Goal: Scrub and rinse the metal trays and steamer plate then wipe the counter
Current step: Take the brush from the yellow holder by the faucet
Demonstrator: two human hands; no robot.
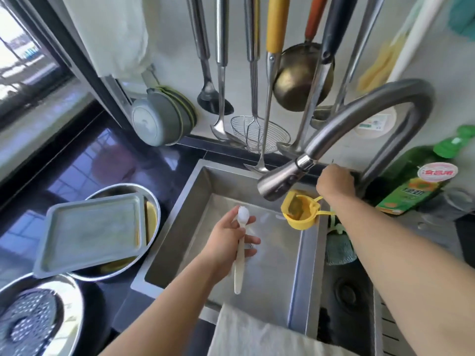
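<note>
Dark surface at 9 o'clock of the sink [180, 227] holds the metal tray [90, 232] over a bowl, steamer plate [28, 322] at 7 — unwashed, I'd say — left hand [228, 242] fingers gripping a spoon [240, 253], right hand [334, 181] curled at the faucet [359, 116] base, likely its handle — next: water on, tray in.

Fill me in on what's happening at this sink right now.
A person stands at the sink. The left hand holds a white spoon over the basin, while the right hand reaches behind the faucet near its base. No water shows running. On the counter to the left, a rectangular metal tray lies across a round metal basin, and the perforated steamer plate sits in another. A green dish soap bottle stands at the right.
</note>
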